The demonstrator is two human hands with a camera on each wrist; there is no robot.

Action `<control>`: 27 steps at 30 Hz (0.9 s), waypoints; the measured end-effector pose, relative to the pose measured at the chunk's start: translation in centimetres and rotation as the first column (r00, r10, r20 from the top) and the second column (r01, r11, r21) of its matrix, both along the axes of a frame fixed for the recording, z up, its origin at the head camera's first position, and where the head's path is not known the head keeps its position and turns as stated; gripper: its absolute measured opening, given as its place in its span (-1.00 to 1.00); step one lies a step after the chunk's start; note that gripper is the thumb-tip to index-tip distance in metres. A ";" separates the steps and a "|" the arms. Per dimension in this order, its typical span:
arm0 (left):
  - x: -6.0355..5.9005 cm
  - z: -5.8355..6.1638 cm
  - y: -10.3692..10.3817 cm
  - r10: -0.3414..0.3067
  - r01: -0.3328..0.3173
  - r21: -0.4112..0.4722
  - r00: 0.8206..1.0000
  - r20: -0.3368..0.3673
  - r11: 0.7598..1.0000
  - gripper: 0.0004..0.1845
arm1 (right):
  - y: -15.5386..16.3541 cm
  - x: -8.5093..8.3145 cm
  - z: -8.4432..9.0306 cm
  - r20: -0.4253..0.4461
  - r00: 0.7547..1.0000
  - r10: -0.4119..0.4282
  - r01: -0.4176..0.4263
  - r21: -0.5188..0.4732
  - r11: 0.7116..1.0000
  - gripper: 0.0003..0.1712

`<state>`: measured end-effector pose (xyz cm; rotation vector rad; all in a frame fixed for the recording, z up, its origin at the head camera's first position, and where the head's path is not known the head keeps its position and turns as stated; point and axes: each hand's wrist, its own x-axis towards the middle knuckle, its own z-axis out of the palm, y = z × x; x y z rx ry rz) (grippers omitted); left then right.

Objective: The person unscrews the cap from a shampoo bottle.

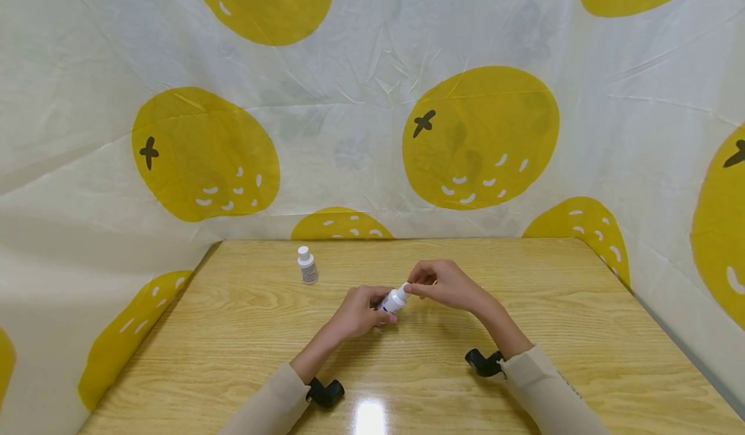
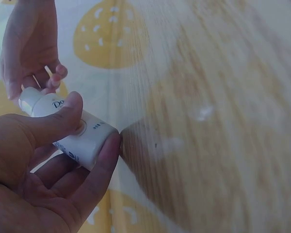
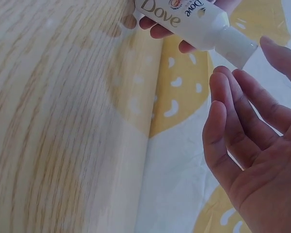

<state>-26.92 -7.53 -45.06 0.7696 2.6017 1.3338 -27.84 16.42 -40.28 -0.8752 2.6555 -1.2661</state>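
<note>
A small white Dove bottle [image 3: 199, 24] with a white cap [image 3: 236, 47] is tilted over the table, its cap end up and toward the right hand. My left hand [image 2: 53, 160] grips its body, the thumb across the label and the fingers around the side and base. My right hand [image 1: 445, 284] is at the cap. In the right wrist view, its thumb [image 3: 281, 56] and loosely bent fingers lie to either side of the cap, with a small gap showing. Another white bottle [image 1: 307, 267] stands upright to the left, farther back on the table.
The wood-grain table [image 1: 233, 331] ends at the back against a white curtain [image 1: 343, 144] printed with yellow fruit shapes. The same cloth hangs at both sides. A black wrist camera [image 1: 326, 393] sits on the left sleeve, another black camera [image 1: 483, 362] on the right.
</note>
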 end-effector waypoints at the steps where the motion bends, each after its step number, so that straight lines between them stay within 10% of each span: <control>1: 0.0 0.0 0.0 -0.001 0.001 0.002 1.000 0.001 1.000 -0.60 | 0.0 0.0 0.0 -0.002 1.000 0.002 -0.002 0.000 1.000 -0.78; 27: 0.1 0.2 0.0 0.001 -0.002 -0.031 0.999 -0.032 1.000 -0.61 | -0.1 -0.2 -0.3 -0.016 1.000 0.018 -0.018 -0.013 1.000 -0.78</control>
